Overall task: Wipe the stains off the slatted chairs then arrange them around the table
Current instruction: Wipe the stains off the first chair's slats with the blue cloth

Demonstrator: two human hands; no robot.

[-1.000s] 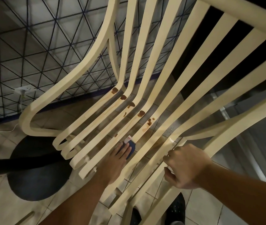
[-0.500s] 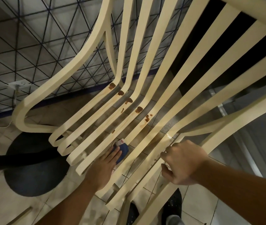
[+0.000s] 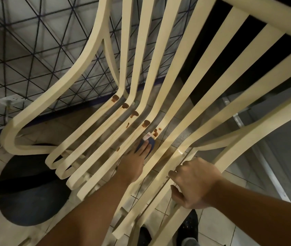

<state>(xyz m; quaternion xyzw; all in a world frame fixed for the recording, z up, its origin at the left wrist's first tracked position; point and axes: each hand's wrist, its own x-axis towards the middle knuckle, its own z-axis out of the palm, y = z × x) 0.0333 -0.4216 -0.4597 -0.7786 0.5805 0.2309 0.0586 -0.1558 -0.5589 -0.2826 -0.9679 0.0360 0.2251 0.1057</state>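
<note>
1. Head view: slatted chair (image 3: 80, 64) fills the frame, standing on floor tiles just beside a dark round base (image 3: 29, 206), perhaps the table's foot.
2. Left hand (image 3: 134, 162) lies flat with straight fingers, pressing a blue cloth (image 3: 151, 142) onto a seat slat. Nothing is pinched.
3. Right hand (image 3: 194, 181) has curled fingers wrapped round a slat near the seat's front, steadying the chair.
4. Brown stains (image 3: 145, 123) run in a row along the bend where seat meets back, across about 5 slats. The cloth's far edge is just short of the nearest blots.
5. Step judged: wiping, early on. Most blots look untouched and arranging is not yet begun.
6. Next move calls for pushing the cloth up over the blots with firm pressure, then working slat by slat leftward.
</note>
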